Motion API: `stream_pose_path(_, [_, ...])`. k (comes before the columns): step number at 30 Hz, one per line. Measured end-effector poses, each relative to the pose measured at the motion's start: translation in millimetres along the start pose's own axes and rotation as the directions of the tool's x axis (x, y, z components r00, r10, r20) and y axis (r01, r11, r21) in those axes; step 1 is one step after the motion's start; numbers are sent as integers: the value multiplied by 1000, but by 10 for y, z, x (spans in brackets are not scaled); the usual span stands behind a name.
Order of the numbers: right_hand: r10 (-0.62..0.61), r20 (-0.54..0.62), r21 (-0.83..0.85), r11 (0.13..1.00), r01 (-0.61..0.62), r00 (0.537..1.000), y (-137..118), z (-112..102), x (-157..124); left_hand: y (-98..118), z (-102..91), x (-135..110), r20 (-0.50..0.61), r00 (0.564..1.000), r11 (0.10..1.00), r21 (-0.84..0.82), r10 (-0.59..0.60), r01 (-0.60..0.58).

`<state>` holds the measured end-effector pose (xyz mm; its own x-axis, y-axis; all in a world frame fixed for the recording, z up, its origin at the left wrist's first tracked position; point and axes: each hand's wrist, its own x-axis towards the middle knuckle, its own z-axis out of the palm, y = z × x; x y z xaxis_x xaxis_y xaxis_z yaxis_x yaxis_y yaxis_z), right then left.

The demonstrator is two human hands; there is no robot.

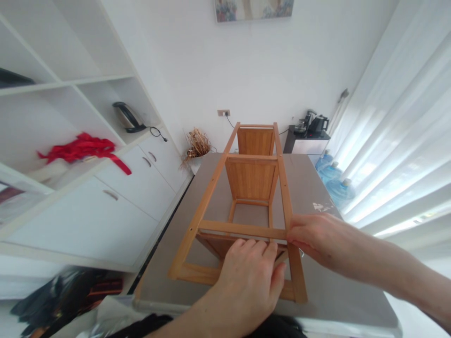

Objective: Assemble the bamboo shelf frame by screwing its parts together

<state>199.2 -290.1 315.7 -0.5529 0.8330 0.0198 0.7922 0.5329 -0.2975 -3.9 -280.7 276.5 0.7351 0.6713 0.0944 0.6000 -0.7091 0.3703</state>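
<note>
Left hand (pixel 248 277) at the near end of the wooden frame (pixel 213 180), fingers hooked over the edge of the near panel (pixel 210 244), gripping it, back of hand up. Right hand (pixel 313 239) at the frame's right rail (pixel 286 197), by the joint with the near crossbar (pixel 243 228); fingers bent in against the rail, can't tell if closed on the rail or on the small bent metal piece (pixel 302 253) showing just under the hand. Frame lies lengthwise on the grey table (pixel 334 281); middle panel (pixel 252 180) and far panel (pixel 255 142) slatted, both set across the frame beyond the hands. Small holes visible along both its rails. Dark bag (pixel 59 291) low, to the left of the frame's near end. White cabinet (pixel 81 225) runs along left of the frame; red ribbon (pixel 77 148) and silver kettle (pixel 127 117) on its shelves. Right of the frame: blue water bottles (pixel 340 190), white curtain (pixel 398 141). Past the frame's far end: dried plant (pixel 198 142) on the left; on the right, small dark cabinet (pixel 306 144) with a black kettle (pixel 319 124) on top. Wall socket (pixel 223 112) behind the frame, picture (pixel 253 10) higher above it
</note>
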Motion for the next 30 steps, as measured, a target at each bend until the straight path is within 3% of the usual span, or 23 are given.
stream_pose_path(6, [2, -12, 36, 999, -2, 1000, -24, 1, -13, -2, -94, 101, -1, 1000, 1000, 5, 13, -13])
stream_pose_path(10, [46, -13, 84, 995, -45, 999, -23, 3, -20, 17, -112, 189, -62, 998, 995, 92, 33, -27])
stream_pose_path(15, [132, -82, 128, 984, -121, 988, 19, 72, -72, 55, -107, 320, -35, 995, 981, 175, 91, -84])
stream_pose_path(22, [120, -186, 151, 984, -93, 975, 35, 204, -196, -23, -33, 443, 6, 995, 988, 120, 95, -95])
stream_pose_path(30, [71, -271, 172, 985, -24, 960, 6, 267, -255, 13, -101, 427, 59, 997, 995, 89, 40, -45])
